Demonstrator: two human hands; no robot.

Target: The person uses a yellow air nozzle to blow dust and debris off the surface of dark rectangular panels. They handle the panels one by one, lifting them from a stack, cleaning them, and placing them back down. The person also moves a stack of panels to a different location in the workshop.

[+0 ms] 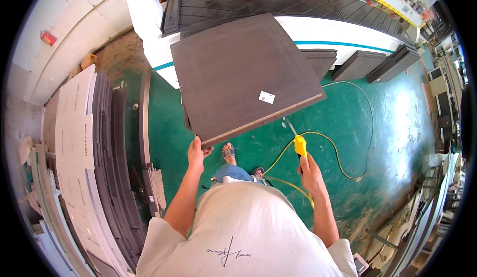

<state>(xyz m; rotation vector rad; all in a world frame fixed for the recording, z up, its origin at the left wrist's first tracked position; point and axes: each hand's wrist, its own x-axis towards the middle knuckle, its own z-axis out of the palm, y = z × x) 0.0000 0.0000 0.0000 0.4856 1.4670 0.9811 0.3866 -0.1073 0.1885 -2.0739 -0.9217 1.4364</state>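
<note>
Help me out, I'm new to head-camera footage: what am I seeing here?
There is no robot: these are a person's bare hands. The one picture comes from a wide camera on their head, looking down, so straight edges bend. The left hand holds the near left corner of a large brown panel; a small white label is on its top. The right hand grips a yellow tool with a thin nozzle. Below is a green floor.

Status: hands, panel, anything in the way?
Left hand on dark panel, near-left corner. Right hand gripping yellow gun. White label on panel's upper face. Yellow hose loops across green floor.
</note>
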